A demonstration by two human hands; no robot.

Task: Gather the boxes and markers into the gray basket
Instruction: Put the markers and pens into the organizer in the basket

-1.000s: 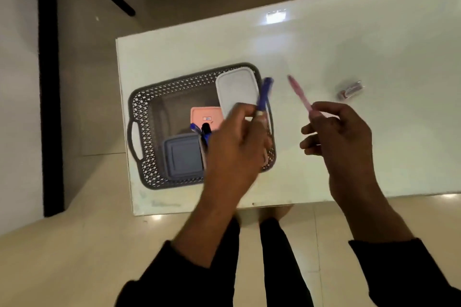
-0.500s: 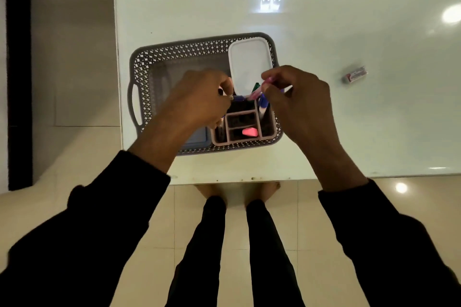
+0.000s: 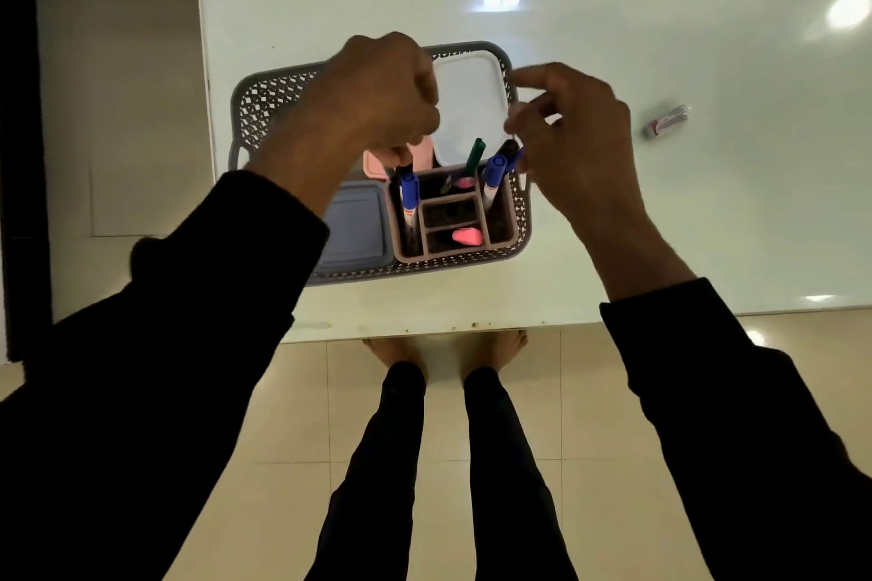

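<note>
Head view: I see a glossy white table (image 3: 660, 212) bearing the perforated gray basket (image 3: 264, 104), rounded lidded boxes (image 3: 469, 109) and capped markers (image 3: 409, 191) inside. Left hand (image 3: 377, 94) is clenched, contents unclear; right hand (image 3: 575, 142) hangs loosely curled, empty.

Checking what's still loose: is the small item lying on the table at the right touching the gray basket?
Apart. The head view shows the small item lying alone on the table, with bare tabletop between it and the gray basket.
</note>
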